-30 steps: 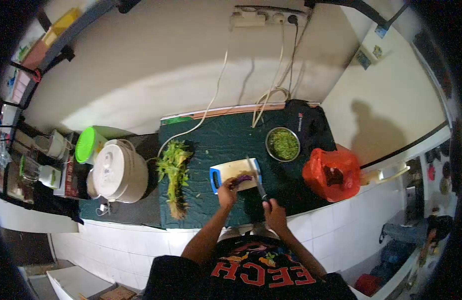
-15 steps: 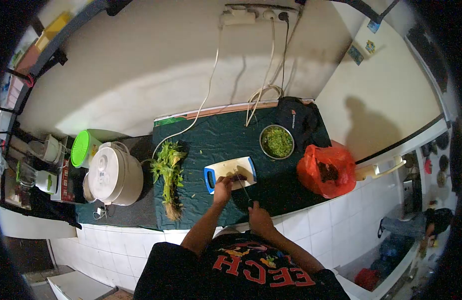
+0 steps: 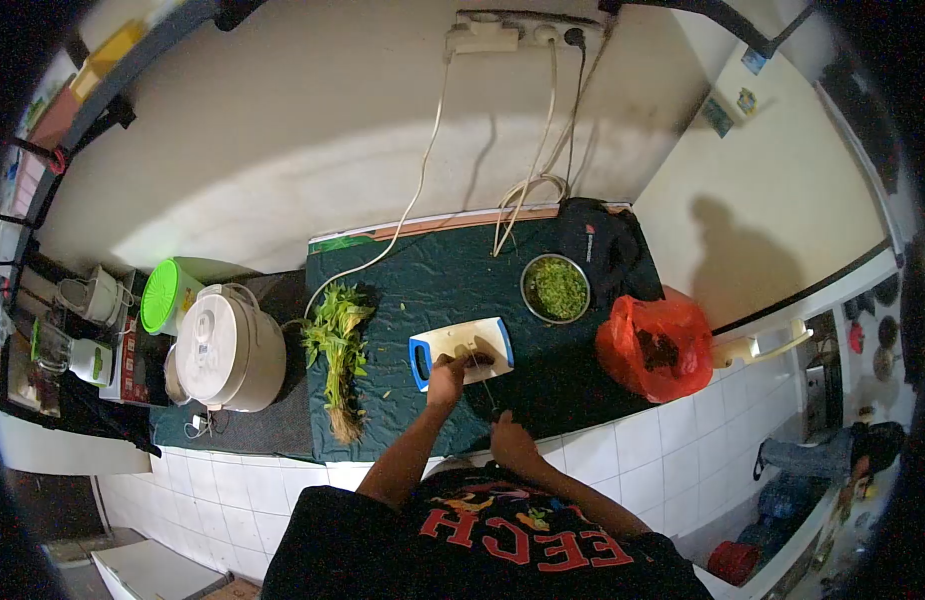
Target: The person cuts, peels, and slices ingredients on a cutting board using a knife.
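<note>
A white cutting board [image 3: 461, 333] with blue ends lies on the dark green cloth in front of me. My left hand [image 3: 445, 382] is closed at its near edge, fingertips against a small dark reddish-brown piece of food [image 3: 476, 359] whose kind I cannot make out. My right hand [image 3: 513, 440] grips the dark handle of a knife [image 3: 489, 392]. The thin blade points away from me toward the board and that piece. To the left lies a bunch of leafy greens [image 3: 339, 345] with roots on. Farther right stands a metal bowl [image 3: 529, 305] of chopped greens.
A red plastic bag [image 3: 673, 350] with dark contents sits at the right. At the left are a white rice cooker [image 3: 218, 345] and a green-lidded container [image 3: 161, 297]. Cords [image 3: 523, 200] hang from the wall sockets. Another person [image 3: 823, 455] is at the far right.
The knife and my right hand have shifted slightly toward me and left, and the blade tip has drawn back. My left hand stays on the board.
</note>
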The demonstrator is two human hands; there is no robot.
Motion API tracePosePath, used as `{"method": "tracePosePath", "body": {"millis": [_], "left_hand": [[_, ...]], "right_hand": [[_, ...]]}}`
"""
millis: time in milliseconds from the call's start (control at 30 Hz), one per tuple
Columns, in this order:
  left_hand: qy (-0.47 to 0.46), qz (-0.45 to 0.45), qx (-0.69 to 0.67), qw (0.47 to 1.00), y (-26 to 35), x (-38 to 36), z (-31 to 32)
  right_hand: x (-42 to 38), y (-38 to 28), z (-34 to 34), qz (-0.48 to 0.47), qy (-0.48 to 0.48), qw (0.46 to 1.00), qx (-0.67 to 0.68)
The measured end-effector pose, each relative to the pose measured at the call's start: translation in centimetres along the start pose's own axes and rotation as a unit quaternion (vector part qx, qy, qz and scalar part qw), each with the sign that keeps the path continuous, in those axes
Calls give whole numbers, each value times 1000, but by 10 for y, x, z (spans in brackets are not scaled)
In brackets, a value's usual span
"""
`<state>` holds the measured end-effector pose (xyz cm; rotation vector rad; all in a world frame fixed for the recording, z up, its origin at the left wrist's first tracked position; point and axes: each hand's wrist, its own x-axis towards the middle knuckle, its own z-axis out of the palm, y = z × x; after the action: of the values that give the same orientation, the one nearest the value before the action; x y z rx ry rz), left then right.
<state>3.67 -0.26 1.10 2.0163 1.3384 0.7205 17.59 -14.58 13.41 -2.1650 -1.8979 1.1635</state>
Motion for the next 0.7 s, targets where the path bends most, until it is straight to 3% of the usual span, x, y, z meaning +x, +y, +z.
{"method": "tracePosePath", "body": {"millis": [100,200,267,433,500,633,700], "left_hand": [[2,4,-8,1000,-1,3,-1],[-1,9,27,1000,3,3,-6],[-4,-6,-4,1000,-5,3,2],[-12,19,22,1000,-7,7,0],[-37,-17,-16,999,1,4,-9],[-14,-4,42,999,-1,0,-10],[36,-129,-159,978,-3,-2,-10]], "right_hand": [[0,-1,-9,-5,-38,999,18],[-4,3,4,-93,-30,993,59],[6,15,32,4,-6,1000,16],[22,25,50,-48,14,998,43],[34,33,58,-66,23,996,49],[54,40,71,-45,21,999,21],[60,40,60,-20,39,999,15]]}}
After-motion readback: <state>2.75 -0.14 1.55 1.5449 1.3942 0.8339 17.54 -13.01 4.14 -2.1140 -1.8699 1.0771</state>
